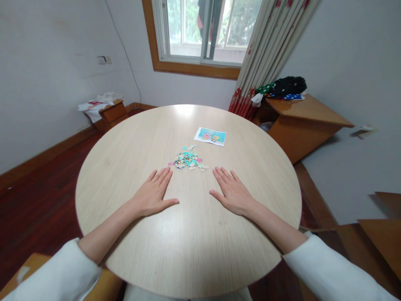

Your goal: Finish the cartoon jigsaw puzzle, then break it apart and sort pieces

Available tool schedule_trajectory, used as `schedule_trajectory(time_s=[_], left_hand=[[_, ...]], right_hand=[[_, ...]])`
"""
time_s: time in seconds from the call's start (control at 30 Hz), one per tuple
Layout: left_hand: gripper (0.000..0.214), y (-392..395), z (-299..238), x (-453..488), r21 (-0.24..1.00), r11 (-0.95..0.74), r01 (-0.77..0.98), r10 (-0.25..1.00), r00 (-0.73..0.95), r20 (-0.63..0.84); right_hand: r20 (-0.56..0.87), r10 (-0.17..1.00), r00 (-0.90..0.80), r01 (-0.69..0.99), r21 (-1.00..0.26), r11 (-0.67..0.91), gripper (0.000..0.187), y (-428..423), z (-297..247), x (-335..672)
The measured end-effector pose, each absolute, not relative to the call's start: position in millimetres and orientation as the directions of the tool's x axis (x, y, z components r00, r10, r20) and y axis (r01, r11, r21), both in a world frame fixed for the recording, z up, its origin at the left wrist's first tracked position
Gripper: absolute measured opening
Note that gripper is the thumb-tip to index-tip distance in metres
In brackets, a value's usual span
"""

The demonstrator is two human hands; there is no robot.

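Note:
My left hand (153, 193) lies flat on the round wooden table (194, 255), palm down, thumb spread to the right. On the other side, my right hand (232, 191) also rests flat with its fingers stretched out. Neither holds anything. Just beyond and between the fingertips is a loose heap of jigsaw puzzle pieces (188, 160), some turquoise, some pink, others showing pale backs. The left fingertips are close to the heap's near left edge. A small picture sheet (211, 136) with colourful cartoon figures on a blue ground lies behind the pieces, slightly to the right.
A window (206, 29) and a patterned curtain (266, 50) are beyond the table. At right, a wooden cabinet (307, 110) carries a pile of dark cloth (288, 86). Papers (94, 105) lie on a small wooden stand (112, 113) at left.

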State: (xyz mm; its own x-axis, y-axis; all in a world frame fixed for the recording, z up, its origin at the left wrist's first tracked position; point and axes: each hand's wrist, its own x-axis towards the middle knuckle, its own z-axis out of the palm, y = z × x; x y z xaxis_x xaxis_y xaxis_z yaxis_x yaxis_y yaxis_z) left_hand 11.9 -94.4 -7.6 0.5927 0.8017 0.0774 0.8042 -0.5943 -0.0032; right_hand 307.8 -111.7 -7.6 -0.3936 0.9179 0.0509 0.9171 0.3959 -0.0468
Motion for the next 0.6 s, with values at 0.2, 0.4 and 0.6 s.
schedule_trajectory(time_s=[0.2,0.4,0.6], left_hand=[[0.096,-93.8,-9.5,11.0,-0.003,-0.595,0.804,0.802,0.593,0.068],[0.095,-93.4,-9.9,11.1,0.005,-0.598,0.801,0.798,0.595,0.093],[0.097,-93.8,-6.7,12.0,0.004,-0.589,0.808,0.807,0.587,0.059]], right_hand=[[0.014,0.924,-0.382,0.923,-0.051,0.382,0.077,-111.9,-4.7,307.0],[0.013,0.926,-0.378,0.924,-0.053,0.378,0.076,-111.8,-4.0,306.5],[0.031,0.923,-0.384,0.922,-0.047,0.385,0.076,-112.1,-6.1,307.7]])
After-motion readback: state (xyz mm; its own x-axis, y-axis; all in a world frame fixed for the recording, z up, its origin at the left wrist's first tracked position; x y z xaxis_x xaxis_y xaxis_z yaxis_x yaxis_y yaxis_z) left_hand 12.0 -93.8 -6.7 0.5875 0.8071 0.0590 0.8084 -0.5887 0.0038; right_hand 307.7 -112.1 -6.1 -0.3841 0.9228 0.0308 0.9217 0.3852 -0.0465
